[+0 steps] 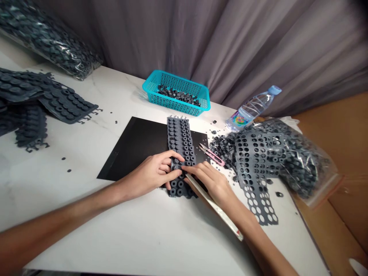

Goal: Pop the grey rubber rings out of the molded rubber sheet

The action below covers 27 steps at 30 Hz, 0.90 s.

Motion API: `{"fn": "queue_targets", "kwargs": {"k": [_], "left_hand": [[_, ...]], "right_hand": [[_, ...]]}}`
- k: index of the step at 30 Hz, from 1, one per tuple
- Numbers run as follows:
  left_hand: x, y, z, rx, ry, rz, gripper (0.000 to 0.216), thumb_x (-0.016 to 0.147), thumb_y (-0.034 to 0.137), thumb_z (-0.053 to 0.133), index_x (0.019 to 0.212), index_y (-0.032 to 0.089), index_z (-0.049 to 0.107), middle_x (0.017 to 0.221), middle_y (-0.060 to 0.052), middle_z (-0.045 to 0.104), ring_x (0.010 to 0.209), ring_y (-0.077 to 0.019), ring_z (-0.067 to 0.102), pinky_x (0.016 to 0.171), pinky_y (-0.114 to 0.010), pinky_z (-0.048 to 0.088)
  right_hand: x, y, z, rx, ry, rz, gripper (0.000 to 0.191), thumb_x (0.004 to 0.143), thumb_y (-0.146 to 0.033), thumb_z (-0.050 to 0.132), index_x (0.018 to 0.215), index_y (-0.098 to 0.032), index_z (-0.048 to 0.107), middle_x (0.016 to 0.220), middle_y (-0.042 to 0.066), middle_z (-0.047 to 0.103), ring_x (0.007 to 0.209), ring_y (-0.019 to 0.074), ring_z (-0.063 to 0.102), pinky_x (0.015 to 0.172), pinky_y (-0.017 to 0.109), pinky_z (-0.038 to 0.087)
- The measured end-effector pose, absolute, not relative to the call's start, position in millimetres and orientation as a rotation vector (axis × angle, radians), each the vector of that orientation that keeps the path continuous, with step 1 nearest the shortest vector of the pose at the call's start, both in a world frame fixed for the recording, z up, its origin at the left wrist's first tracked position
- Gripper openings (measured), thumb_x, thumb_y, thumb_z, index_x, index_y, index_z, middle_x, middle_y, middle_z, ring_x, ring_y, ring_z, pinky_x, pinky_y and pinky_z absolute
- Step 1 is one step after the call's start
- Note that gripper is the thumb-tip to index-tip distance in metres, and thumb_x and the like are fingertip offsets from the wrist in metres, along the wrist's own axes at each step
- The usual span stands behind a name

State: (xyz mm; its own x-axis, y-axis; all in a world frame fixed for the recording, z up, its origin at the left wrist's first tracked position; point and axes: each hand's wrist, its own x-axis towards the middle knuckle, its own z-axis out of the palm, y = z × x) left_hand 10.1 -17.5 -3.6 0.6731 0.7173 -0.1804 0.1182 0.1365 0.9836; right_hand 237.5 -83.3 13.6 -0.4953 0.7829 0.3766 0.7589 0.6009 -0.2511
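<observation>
A dark grey rubber strip (181, 142) studded with small rings lies lengthwise on a black mat (135, 147). My left hand (156, 172) rests on the strip's near part, its fingers curled and pressing on the rings. My right hand (211, 182) meets it from the right, gripping a long pale stick-like tool (214, 207) whose tip touches the strip by my left fingertips. Small pink snips (212, 154) lie just right of the strip.
A teal basket (176, 92) with loose rings stands behind the mat. Punched-out strips (254, 168) and a plastic bag of rings (304, 168) lie right, by a water bottle (253, 107). More ringed sheets (43, 103) and a bag (48, 38) lie left.
</observation>
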Motion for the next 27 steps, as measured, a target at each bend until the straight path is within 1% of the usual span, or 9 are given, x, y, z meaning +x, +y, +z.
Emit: {"fn": "queue_targets", "kwargs": {"k": [5, 9, 12, 14, 17, 20, 23, 25, 27], "left_hand": [[10, -17, -4, 1.409, 0.769, 0.499, 0.035, 0.094, 0.040, 0.070, 0.122, 0.021, 0.062, 0.066, 0.007, 0.052, 0.057, -0.0138, 0.067, 0.060, -0.023, 0.057], [11, -17, -3, 1.400, 0.772, 0.509, 0.034, 0.093, 0.038, 0.071, 0.121, 0.021, 0.062, 0.064, 0.009, 0.048, 0.056, -0.0124, 0.064, 0.060, -0.023, 0.058], [11, -18, -1, 1.418, 0.777, 0.487, 0.033, 0.094, 0.036, 0.070, 0.123, 0.022, 0.062, 0.068, 0.007, 0.054, 0.059, -0.0139, 0.068, 0.060, -0.024, 0.060], [10, -19, -1, 1.445, 0.794, 0.473, 0.034, 0.095, 0.037, 0.068, 0.125, 0.023, 0.062, 0.072, 0.005, 0.059, 0.060, -0.0158, 0.070, 0.055, -0.024, 0.060], [9, -19, -1, 1.469, 0.827, 0.465, 0.032, 0.095, 0.040, 0.067, 0.123, 0.024, 0.063, 0.065, 0.008, 0.049, 0.055, -0.0155, 0.069, 0.050, -0.023, 0.058], [8, -19, 0, 1.457, 0.813, 0.448, 0.031, 0.096, 0.040, 0.067, 0.122, 0.024, 0.063, 0.062, 0.010, 0.040, 0.054, -0.0142, 0.069, 0.057, -0.023, 0.059], [6, -18, 3, 1.448, 0.789, 0.431, 0.032, 0.096, 0.040, 0.068, 0.123, 0.025, 0.062, 0.065, 0.010, 0.045, 0.059, -0.0149, 0.072, 0.062, -0.024, 0.058], [4, -18, 7, 1.456, 0.769, 0.408, 0.033, 0.096, 0.039, 0.067, 0.126, 0.025, 0.061, 0.071, 0.008, 0.052, 0.064, -0.0160, 0.074, 0.065, -0.024, 0.057], [2, -16, 12, 1.466, 0.738, 0.363, 0.033, 0.099, 0.038, 0.064, 0.128, 0.025, 0.060, 0.084, 0.004, 0.062, 0.068, -0.0163, 0.076, 0.068, -0.025, 0.056]], "right_hand": [[236, -81, 8, -1.200, -2.457, -0.079, 0.024, 0.109, -0.025, 0.051, 0.128, -0.017, 0.064, 0.099, 0.009, 0.075, 0.084, 0.0221, 0.067, 0.072, 0.034, 0.053], [234, -83, 1, -1.233, -2.463, -0.139, 0.022, 0.109, -0.025, 0.050, 0.127, -0.016, 0.060, 0.101, 0.010, 0.073, 0.088, 0.0236, 0.067, 0.076, 0.036, 0.054], [231, -85, -1, -1.295, -2.406, -0.089, 0.021, 0.110, -0.027, 0.049, 0.126, -0.017, 0.058, 0.101, 0.010, 0.071, 0.089, 0.0231, 0.068, 0.076, 0.034, 0.054], [230, -86, 0, -1.391, -2.313, 0.003, 0.022, 0.111, -0.028, 0.046, 0.128, -0.019, 0.056, 0.103, 0.009, 0.069, 0.090, 0.0214, 0.069, 0.074, 0.032, 0.055], [237, -85, 6, -1.597, -2.025, 0.084, 0.025, 0.111, -0.030, 0.043, 0.132, -0.023, 0.053, 0.107, 0.008, 0.067, 0.087, 0.0206, 0.069, 0.072, 0.032, 0.055], [256, -83, 10, -1.787, -1.783, 0.000, 0.025, 0.109, -0.036, 0.046, 0.127, -0.022, 0.056, 0.103, 0.008, 0.069, 0.084, 0.0238, 0.069, 0.071, 0.035, 0.053], [281, -80, 10, -1.882, -1.845, -0.117, 0.025, 0.107, -0.041, 0.049, 0.116, -0.021, 0.061, 0.098, 0.010, 0.070, 0.080, 0.0265, 0.067, 0.066, 0.036, 0.050], [291, -78, 9, -1.897, -1.857, -0.162, 0.029, 0.107, -0.042, 0.048, 0.120, -0.020, 0.061, 0.100, 0.012, 0.070, 0.081, 0.0278, 0.067, 0.067, 0.038, 0.049], [291, -77, 10, -1.885, -1.845, -0.112, 0.033, 0.107, -0.041, 0.048, 0.129, -0.019, 0.059, 0.101, 0.012, 0.070, 0.079, 0.0264, 0.067, 0.068, 0.038, 0.051]]}}
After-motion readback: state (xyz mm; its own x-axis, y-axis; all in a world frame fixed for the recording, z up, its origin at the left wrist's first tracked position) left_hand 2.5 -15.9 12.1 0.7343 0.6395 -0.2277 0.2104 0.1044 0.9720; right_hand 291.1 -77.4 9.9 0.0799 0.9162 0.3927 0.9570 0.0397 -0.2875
